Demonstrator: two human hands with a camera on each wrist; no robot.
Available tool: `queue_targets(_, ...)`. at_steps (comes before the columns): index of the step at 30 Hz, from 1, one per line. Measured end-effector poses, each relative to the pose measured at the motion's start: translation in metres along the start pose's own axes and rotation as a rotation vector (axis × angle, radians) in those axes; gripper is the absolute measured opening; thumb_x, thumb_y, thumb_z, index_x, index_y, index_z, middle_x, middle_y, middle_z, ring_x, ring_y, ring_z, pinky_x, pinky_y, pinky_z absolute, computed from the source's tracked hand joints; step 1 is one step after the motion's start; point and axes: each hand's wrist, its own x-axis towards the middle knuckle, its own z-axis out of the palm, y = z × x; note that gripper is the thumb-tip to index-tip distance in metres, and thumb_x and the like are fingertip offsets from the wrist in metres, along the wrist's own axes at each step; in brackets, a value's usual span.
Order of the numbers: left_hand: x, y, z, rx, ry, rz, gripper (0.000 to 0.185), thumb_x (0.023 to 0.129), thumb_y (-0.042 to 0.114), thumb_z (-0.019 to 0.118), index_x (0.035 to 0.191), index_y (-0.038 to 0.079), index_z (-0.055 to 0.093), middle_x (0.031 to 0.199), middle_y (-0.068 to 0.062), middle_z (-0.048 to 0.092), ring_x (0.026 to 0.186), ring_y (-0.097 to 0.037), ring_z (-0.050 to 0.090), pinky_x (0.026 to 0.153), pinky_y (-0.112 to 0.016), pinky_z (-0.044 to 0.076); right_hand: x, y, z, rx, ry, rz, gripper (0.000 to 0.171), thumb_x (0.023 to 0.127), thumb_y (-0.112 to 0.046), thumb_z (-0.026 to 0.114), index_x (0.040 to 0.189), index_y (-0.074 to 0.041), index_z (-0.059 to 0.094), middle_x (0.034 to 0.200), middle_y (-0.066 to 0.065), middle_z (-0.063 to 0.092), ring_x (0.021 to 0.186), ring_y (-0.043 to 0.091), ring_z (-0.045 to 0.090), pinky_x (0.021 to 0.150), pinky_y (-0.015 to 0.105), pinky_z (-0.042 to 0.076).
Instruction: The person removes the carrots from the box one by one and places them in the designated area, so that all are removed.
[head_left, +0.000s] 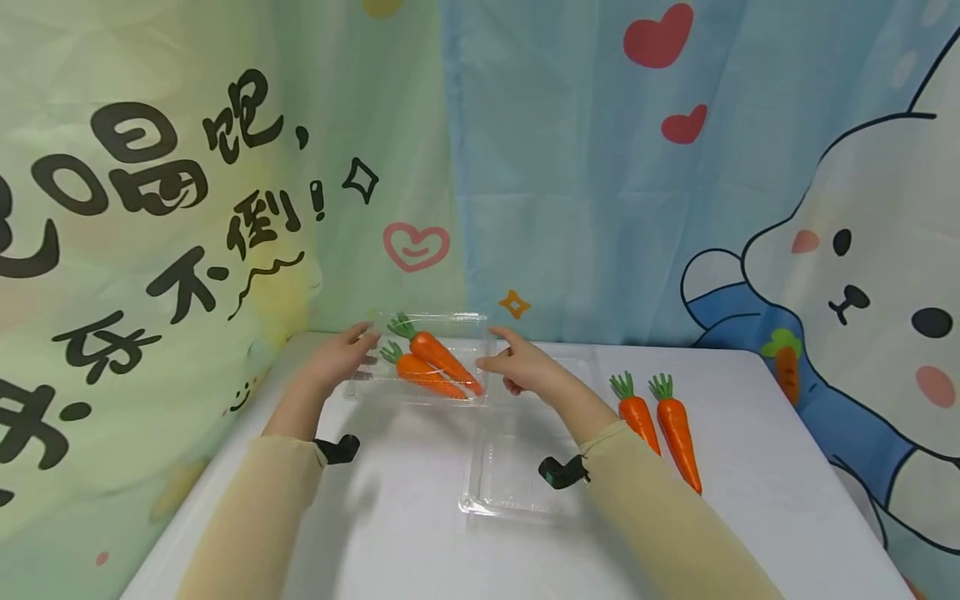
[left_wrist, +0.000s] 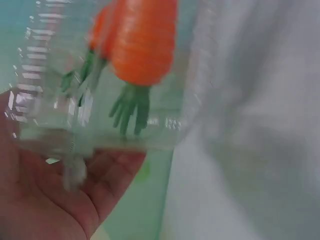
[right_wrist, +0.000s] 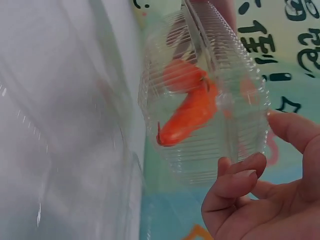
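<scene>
Between both hands is a clear plastic clamshell box [head_left: 468, 333], closed and held above the white table. Inside lie two orange toy carrots [head_left: 447, 358] with green tops, side by side and slanting, tops toward the left. My left hand [head_left: 341, 357] holds the box's left end; in the left wrist view its fingers [left_wrist: 112, 175] pass behind the plastic near the carrot tops. At the opposite end, my right hand [head_left: 528, 367] grips the box. The right wrist view shows the thumb and a finger on the ridged edge, the other fingers [right_wrist: 232, 187] curled beside it.
Another clear plastic container [head_left: 517, 479] lies on the table below the right forearm, partly hidden by it. Two more carrots, one farther right [head_left: 678, 433] and one partly covered by the sleeve [head_left: 637, 417], lie at the right. A printed curtain [head_left: 540, 167] hangs behind the table.
</scene>
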Motion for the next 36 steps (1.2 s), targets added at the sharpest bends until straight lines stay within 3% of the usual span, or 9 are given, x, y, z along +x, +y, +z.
queue_targets(9,-0.015,0.024,0.052,-0.050,-0.034,0.072,0.064,0.102,0.051,0.043,0.157,0.023,0.025,0.148,-0.016,0.049,0.125,-0.033,0.059,0.090,-0.039,0.056,-0.049,0.033,-0.051,0.023,0.023,-0.049,0.085,0.091,-0.047,0.068,0.157,-0.031,0.017,0.095,0.010,0.052,0.056,0.017,0.040,0.058,0.029,0.039)
queue_targets(16,-0.031,0.036,0.096,-0.038,-0.069,0.163,0.059,0.101,0.048,0.049,0.154,0.026,0.032,0.134,-0.016,0.054,0.112,-0.027,0.063,0.083,-0.036,0.059,-0.088,0.069,-0.078,0.021,0.065,-0.018,0.088,0.091,-0.053,0.065,0.158,-0.028,0.014,0.078,0.005,0.047,0.056,0.018,0.042,0.057,0.029,0.042)
queue_targets(23,-0.044,0.034,0.133,-0.015,-0.072,0.201,0.056,0.100,0.047,0.052,0.151,0.029,0.037,0.115,-0.009,0.061,0.092,-0.018,0.062,0.082,-0.036,0.057,-0.119,0.097,-0.084,-0.036,0.123,0.013,0.085,0.091,-0.058,0.061,0.157,-0.029,0.017,0.074,0.004,0.042,0.061,0.021,0.044,0.062,0.033,0.043)
queue_targets(27,-0.050,0.027,0.151,0.003,-0.055,0.214,0.056,0.100,0.047,0.052,0.150,0.026,0.039,0.106,-0.008,0.062,0.087,-0.017,0.062,0.080,-0.036,0.054,-0.130,0.111,-0.082,-0.064,0.148,0.017,0.082,0.090,-0.059,0.061,0.156,-0.029,0.021,0.071,0.004,0.044,0.059,0.022,0.045,0.056,0.030,0.041)
queue_targets(31,-0.054,0.019,0.166,0.004,-0.046,0.236,0.054,0.101,0.045,0.051,0.149,0.022,0.040,0.102,-0.010,0.064,0.090,-0.023,0.064,0.074,-0.032,0.051,-0.137,0.124,-0.078,-0.044,0.155,-0.013,0.077,0.093,-0.051,0.061,0.156,-0.026,0.023,0.067,0.003,0.043,0.056,0.023,0.044,0.049,0.027,0.038)
queue_targets(36,-0.056,0.013,0.176,-0.009,-0.004,0.245,0.052,0.100,0.042,0.052,0.147,0.020,0.044,0.092,-0.006,0.062,0.079,-0.021,0.057,0.066,-0.031,0.047,-0.139,0.137,-0.072,0.027,0.139,-0.020,0.073,0.095,-0.045,0.061,0.155,-0.024,0.024,0.066,0.002,0.040,0.053,0.018,0.039,0.049,0.025,0.035)
